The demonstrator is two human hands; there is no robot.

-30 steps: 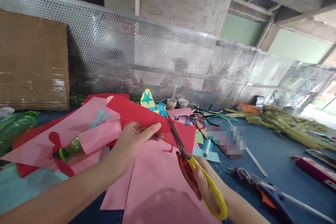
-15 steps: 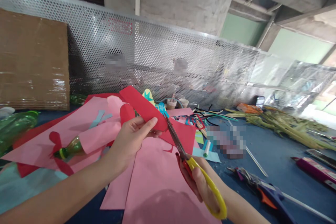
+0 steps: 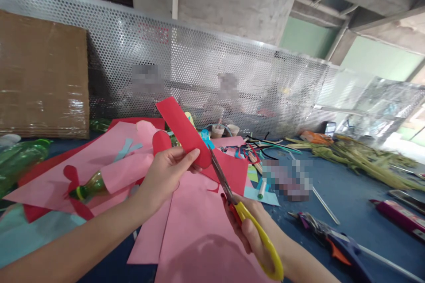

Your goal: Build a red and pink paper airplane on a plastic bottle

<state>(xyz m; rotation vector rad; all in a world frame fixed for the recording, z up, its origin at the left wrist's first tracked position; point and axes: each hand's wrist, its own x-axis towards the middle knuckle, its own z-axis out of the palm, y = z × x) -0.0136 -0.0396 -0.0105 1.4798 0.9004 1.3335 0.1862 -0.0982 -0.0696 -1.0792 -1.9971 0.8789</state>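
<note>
My left hand [image 3: 168, 172] pinches a piece of red paper [image 3: 182, 130], held up above the table and tilted toward the upper left. In my right hand [image 3: 257, 230] are yellow and red handled scissors [image 3: 239, 210]; their blades meet the red paper's lower right edge beside my left thumb. Under both hands lie large pink paper sheets [image 3: 195, 234]. More red paper [image 3: 232, 168] lies just behind the blades.
A green bottle wrapped in pink paper [image 3: 89, 185] lies left. Cardboard [image 3: 43, 79] leans on a perforated metal screen [image 3: 212, 62]. A glue gun [image 3: 332, 241], a glue stick [image 3: 262, 188], paper strips [image 3: 255, 148], plant stalks [image 3: 361, 157] and a purple box [image 3: 398, 216] are spread over the blue table [image 3: 348, 194].
My left hand has turned the red paper counter-clockwise, so its free end now stands higher. The scissors have cut along its edge, leaving a rounded outline. My right hand has barely shifted.
</note>
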